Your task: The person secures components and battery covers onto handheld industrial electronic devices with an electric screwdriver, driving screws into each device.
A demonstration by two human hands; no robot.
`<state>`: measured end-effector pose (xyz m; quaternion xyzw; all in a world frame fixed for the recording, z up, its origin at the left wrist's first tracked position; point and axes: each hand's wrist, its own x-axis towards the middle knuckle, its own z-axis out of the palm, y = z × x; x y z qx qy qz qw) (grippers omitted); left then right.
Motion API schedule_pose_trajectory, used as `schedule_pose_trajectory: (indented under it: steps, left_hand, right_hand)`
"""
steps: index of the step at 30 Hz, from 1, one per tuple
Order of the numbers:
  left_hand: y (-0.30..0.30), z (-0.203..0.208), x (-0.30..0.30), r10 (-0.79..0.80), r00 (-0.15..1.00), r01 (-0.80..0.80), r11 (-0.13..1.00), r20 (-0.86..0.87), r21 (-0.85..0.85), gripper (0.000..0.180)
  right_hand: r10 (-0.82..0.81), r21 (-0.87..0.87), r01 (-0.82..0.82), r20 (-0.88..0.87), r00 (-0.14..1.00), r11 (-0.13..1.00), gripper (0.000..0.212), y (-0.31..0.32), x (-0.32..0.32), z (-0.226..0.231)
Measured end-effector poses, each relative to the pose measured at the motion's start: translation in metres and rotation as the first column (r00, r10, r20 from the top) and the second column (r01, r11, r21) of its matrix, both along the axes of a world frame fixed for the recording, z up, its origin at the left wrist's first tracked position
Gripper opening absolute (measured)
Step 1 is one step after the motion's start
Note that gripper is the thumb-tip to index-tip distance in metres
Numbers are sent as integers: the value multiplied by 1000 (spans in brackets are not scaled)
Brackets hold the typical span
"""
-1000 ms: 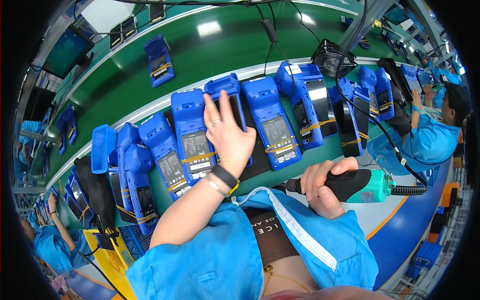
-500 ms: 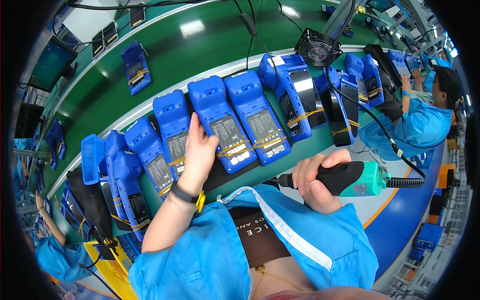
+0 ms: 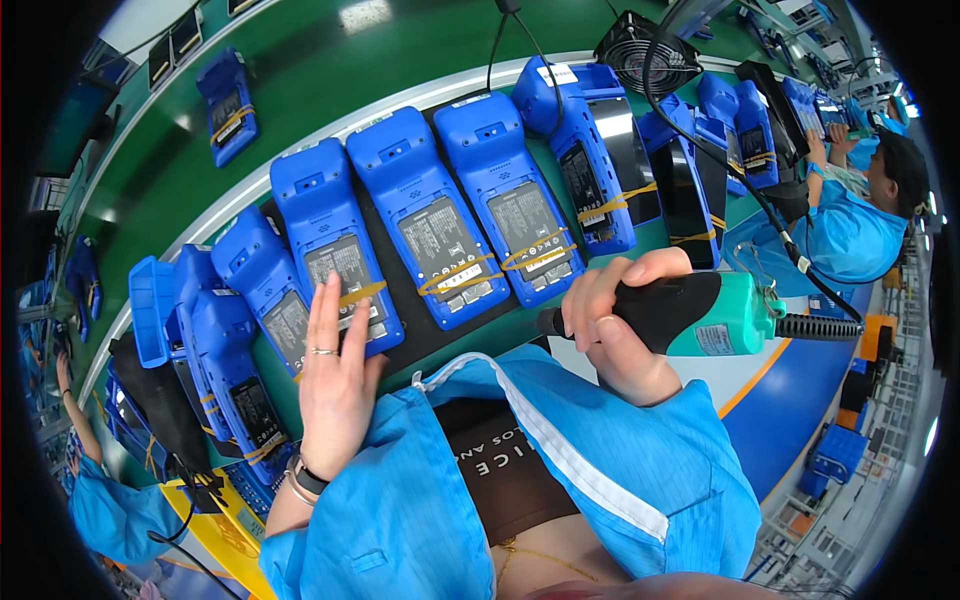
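My left hand has its fingers stretched out, the tips on the lower end of a blue handheld terminal, by its yellow rubber band. That terminal lies back side up with its battery showing. To its right are two similar blue terminals, the middle one and the right one, each banded across the battery. In my right hand is a green and black electric screwdriver, its fingers wrapped round the black grip. The tool's nose points left, above the near table edge; its tip is hard to make out.
More banded terminals crowd the left beside a blue bin; others stand at the right. A black fan sits behind. The screwdriver's cable loops up at the right. Co-workers sit on both sides.
My left hand has drawn back toward me, from between two terminals to the lower end of one. The screwdriver stays in my right hand. The whole view has shifted slightly.
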<state>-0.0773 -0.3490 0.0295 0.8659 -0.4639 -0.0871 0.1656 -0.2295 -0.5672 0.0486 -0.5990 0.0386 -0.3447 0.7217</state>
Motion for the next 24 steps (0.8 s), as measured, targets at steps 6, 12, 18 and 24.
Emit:
schedule_pose_trajectory:
  steps: [6,12,18,24]
  left_hand:
    - [-4,-16,-14,-21,998,31,981,56,-192,48]
    - [-10,-19,-17,-38,969,71,989,243,-128,42]
    - [-61,-29,-23,-404,911,412,884,82,-221,42]
    - [-61,-38,-17,-417,905,426,883,88,-196,43]
  right_hand:
    - [-43,7,43,16,999,999,38,-3,8,-1]
    - [-113,7,113,23,993,994,39,-11,31,1]
    - [-98,-237,95,0,995,967,38,-22,54,-9]
    - [-61,-338,23,-104,993,941,41,-30,60,-5]
